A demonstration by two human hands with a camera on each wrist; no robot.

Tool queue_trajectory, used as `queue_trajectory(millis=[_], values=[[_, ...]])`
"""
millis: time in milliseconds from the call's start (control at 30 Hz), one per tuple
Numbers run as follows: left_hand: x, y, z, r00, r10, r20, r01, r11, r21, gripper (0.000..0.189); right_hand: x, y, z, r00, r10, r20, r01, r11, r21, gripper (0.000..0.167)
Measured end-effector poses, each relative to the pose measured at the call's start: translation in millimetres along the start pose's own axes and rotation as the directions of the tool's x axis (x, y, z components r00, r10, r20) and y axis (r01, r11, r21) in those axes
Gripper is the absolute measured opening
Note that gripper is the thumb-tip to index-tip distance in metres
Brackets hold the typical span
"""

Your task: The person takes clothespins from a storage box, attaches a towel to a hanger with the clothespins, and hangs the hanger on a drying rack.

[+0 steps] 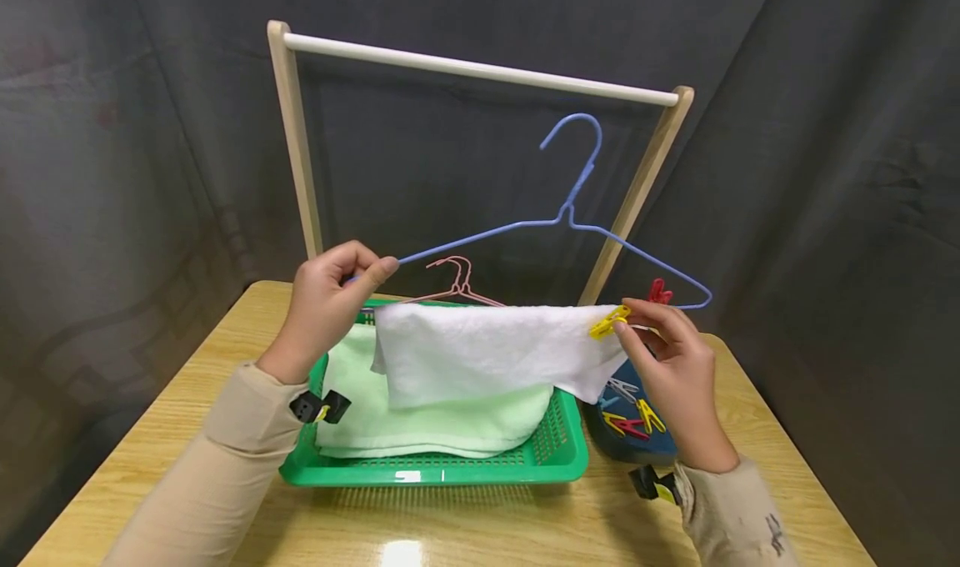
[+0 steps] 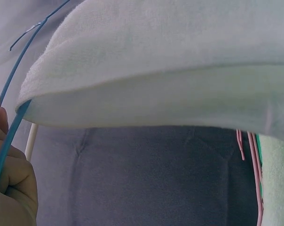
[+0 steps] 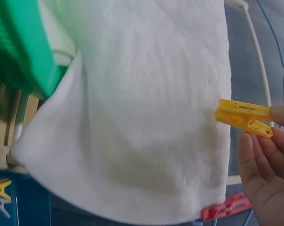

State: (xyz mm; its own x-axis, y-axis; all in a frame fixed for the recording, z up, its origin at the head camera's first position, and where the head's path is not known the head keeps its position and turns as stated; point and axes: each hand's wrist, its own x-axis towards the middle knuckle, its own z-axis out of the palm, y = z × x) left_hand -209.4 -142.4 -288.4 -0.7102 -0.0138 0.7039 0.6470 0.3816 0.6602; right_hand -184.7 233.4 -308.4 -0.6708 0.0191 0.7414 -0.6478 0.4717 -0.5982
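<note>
My left hand [image 1: 326, 304] grips the left corner of a blue clothes hanger [image 1: 480, 238], whose hook points up. Draped over the hanger's lower bar is a white towel [image 1: 487, 354], its fold along the top. Between thumb and fingers, my right hand [image 1: 678, 363] pinches a yellow clothespin [image 3: 243, 115]. The nose of this clothespin meets the towel's top edge near the right end. A red clothespin [image 3: 226, 207] sits at the towel's right corner by the hanger, partly behind my right hand in the head view.
Below is a green basket [image 1: 450, 474] with a pale green towel [image 1: 420, 429] and pink hangers [image 1: 461, 283] at its back. To its right, a dark blue container [image 1: 652, 450] contains several clothespins. A rack with a white rail [image 1: 480, 68] and wooden posts stands behind on the wooden table [image 1: 210, 383].
</note>
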Motion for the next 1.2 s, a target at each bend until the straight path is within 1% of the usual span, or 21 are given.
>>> queue_trajectory(millis=[233,433,533,700,833,1033,1200], values=[[-1.4,0.7,-0.2,1.000,-0.005,-0.008,0.005,1.000,0.003,0.021,2.4,-3,11,0.998,-0.068,-0.016,0.069,0.995,0.070,0.036],[-1.2,0.8,-0.6,1.000,-0.015,-0.004,0.015,1.000,-0.001,0.020,7.4,-9,19,0.999,-0.036,-0.011,0.037,0.992,0.120,0.033],[-1.5,0.7,0.0,1.000,-0.014,-0.002,0.014,1.000,-0.001,0.020,9.0,-12,24,0.999,-0.036,-0.007,0.037,0.989,0.144,0.034],[-2.2,-0.4,1.4,1.000,0.006,-0.013,-0.006,1.000,-0.001,0.022,11.5,-18,32,1.000,-0.029,0.000,0.028,0.986,0.164,0.036],[-2.3,-0.5,2.2,1.000,0.021,-0.013,-0.022,1.000,-0.008,0.025,12.6,-21,40,1.000,-0.017,0.006,0.015,0.979,0.204,0.036],[-2.7,-1.3,2.7,0.999,0.048,-0.017,-0.048,0.999,-0.006,0.026,13.8,-26,52,0.999,-0.025,0.033,0.017,0.971,0.237,0.033],[-3.9,-2.1,3.3,0.998,0.052,-0.021,-0.052,0.999,-0.008,0.026,14.7,-29,58,0.998,-0.033,0.048,0.019,0.962,0.272,0.032]])
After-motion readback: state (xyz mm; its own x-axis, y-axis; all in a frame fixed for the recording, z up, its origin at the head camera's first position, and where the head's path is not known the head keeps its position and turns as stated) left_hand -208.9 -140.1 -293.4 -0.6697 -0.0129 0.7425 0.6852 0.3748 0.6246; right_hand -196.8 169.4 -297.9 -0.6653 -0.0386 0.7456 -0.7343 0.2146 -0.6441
